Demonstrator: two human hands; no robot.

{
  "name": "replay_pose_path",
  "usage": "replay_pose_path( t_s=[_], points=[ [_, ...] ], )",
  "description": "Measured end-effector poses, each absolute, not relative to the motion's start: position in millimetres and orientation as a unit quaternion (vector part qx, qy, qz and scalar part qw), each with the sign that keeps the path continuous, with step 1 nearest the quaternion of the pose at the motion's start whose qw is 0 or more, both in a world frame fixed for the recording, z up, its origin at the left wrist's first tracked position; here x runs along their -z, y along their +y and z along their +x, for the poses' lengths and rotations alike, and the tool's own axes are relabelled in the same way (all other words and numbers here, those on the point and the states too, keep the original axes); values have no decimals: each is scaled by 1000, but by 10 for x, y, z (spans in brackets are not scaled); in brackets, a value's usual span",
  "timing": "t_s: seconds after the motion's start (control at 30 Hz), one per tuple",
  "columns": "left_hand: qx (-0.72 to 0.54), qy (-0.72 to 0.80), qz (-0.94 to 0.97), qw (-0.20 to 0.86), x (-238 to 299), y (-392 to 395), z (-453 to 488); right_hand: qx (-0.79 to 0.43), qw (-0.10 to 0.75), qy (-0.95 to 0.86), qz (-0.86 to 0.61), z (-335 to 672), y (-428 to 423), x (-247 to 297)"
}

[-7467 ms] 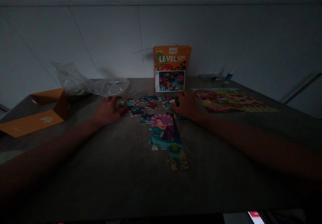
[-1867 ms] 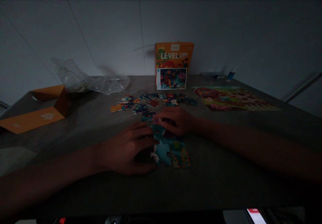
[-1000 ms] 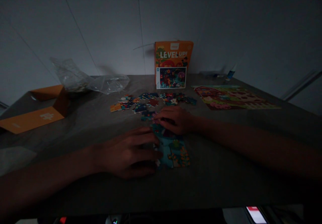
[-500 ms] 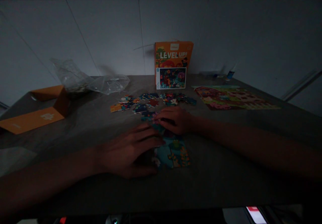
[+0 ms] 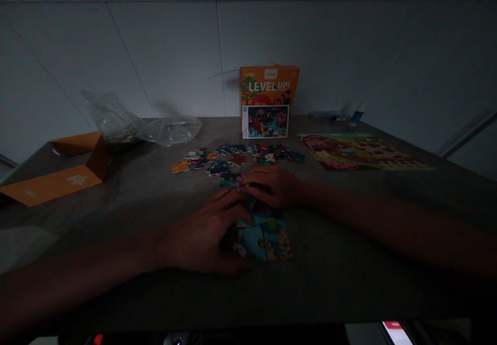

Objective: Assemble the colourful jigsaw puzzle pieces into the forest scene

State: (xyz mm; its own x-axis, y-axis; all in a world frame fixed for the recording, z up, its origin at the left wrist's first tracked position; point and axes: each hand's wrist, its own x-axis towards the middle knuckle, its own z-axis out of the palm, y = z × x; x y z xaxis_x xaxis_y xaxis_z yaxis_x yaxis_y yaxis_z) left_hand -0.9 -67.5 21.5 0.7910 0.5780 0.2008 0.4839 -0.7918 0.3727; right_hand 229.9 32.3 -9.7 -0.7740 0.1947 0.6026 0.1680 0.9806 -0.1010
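Note:
A partly joined jigsaw puzzle in teal and blue, with orange leaves, lies on the grey table in front of me. My left hand rests at its left edge, thumb and fingers apart, fingertips on the pieces. My right hand is over the puzzle's far end. Its thumb and fingers close on a puzzle piece there, partly hidden by the fingers. Beyond the hands, loose puzzle pieces lie in small heaps.
An orange puzzle box stands at the back with a picture card against it. At left are an open orange box tray and clear plastic bags. A farm picture and a small bottle lie to the right.
My left hand has shifted slightly right, its fingers more bent, baring more of the puzzle's left side. My right hand stays nearly in place. The view has moved slightly.

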Motion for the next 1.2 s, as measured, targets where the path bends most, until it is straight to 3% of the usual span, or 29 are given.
replay_pose_path(
  t_s=[0.5, 0.83, 1.07, 1.2],
  points=[
    [-140, 289, 944, 70, -294, -353, -344, -35, 315, -943, -103, 2290, 311, 97],
    [-119, 226, 965, 58, -287, -332, -390, -27, 310, -945, -101, 2286, 331, 105],
    [-125, 259, 951, 116, -268, -310, -381, -29, 307, -945, -105, 2291, 320, 102],
    [-115, 295, 944, 93, -272, -281, -407, -30, 307, -945, -106, 2290, 311, 96]
  ],
)
